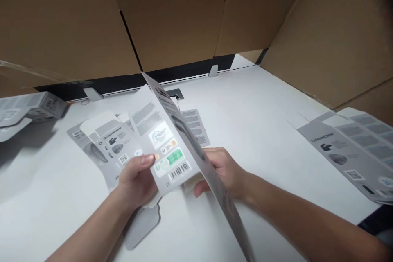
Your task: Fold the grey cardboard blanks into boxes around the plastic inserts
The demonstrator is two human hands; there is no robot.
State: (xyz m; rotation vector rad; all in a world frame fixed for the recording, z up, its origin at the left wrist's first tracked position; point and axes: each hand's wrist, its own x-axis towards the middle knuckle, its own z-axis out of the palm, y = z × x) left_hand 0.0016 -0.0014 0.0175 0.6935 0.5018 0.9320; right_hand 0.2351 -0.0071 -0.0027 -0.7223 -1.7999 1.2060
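A grey printed folding carton (166, 147), partly unfolded, is tilted in the air above the white table, its barcode panel facing me and another panel standing out edge-on. My left hand (138, 180) grips the barcode panel at its lower left edge, thumb on the printed face and fingers behind. On the other side, my right hand (224, 172) holds the carton near its lower end; the edge-on panel hides part of its fingers, while a fingertip shows beneath. Below and behind my left hand lie several flat cartons (107, 143) of the same print.
More flat cartons (350, 155) lie on the right of the white table (254, 118). An erected carton box (33, 108) sits at the far left. Tall brown cardboard walls (175, 16) close off the back and right. Grey clips (213, 71) line the back edge.
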